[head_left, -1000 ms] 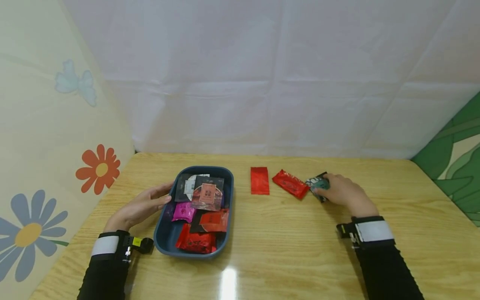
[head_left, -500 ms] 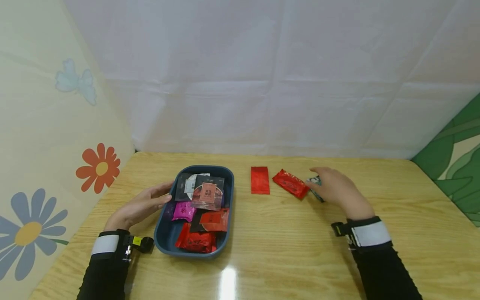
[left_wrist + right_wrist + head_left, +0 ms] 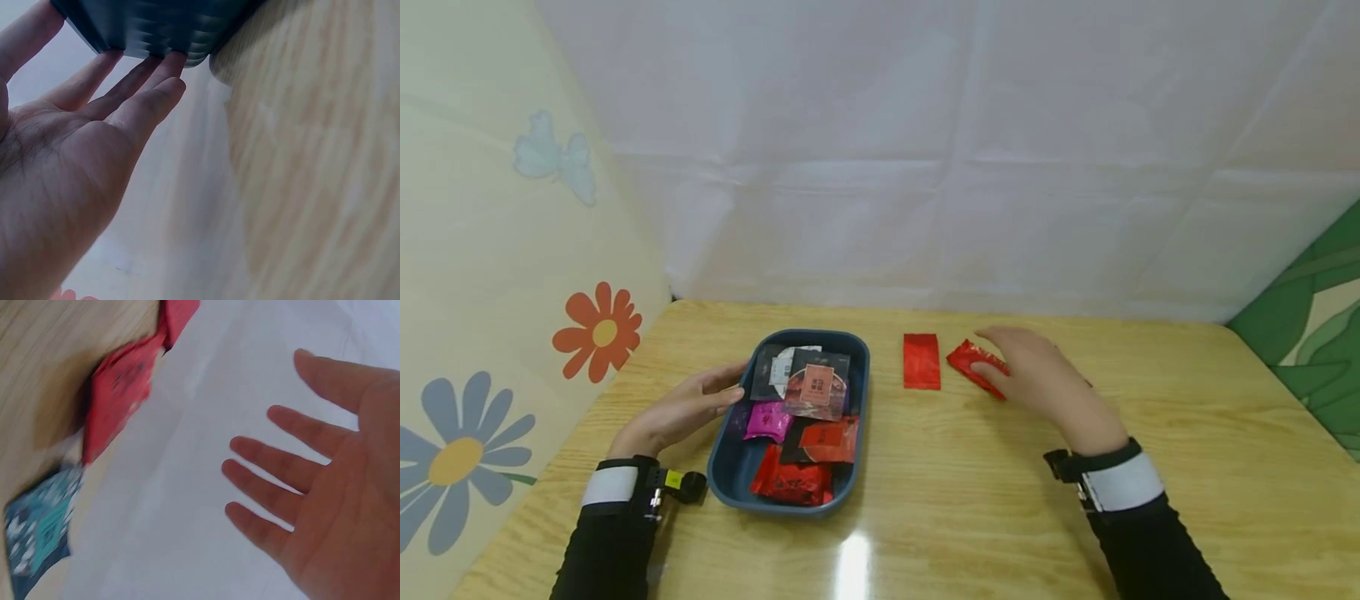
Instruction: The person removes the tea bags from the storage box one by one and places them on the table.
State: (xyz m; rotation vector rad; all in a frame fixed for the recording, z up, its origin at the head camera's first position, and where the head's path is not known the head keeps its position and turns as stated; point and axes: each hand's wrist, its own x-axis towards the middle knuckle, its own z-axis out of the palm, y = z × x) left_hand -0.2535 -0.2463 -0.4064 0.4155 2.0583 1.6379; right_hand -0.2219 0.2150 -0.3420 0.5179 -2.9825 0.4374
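Observation:
With extended fingers, my left hand (image 3: 681, 410) touches the left side of a dark blue plastic bin (image 3: 864, 408). The left wrist view shows those fingertips against the bin's ribbed wall (image 3: 156, 28). My right hand (image 3: 1037, 383) hovers over a shiny red packet (image 3: 964, 358), covering its right part in the head view. Spread fingers and a bare palm show in the right wrist view, apart from the packets. A teal-and-black patterned sachet (image 3: 42, 528) lies beyond the red packet's end, hidden behind my right hand in the head view.
Another flat red packet (image 3: 921, 362) lies between the bin and the shiny one. Inside the bin are several sachets, among them a magenta packet (image 3: 768, 421) and a black-and-red sachet (image 3: 829, 440). A white cloth backdrop (image 3: 925, 208) rises behind the wooden table (image 3: 955, 500).
My right hand has left the teal-and-black sachet and moved left over the shiny red packet, its fingers spreading. My left hand and the bin stay in place.

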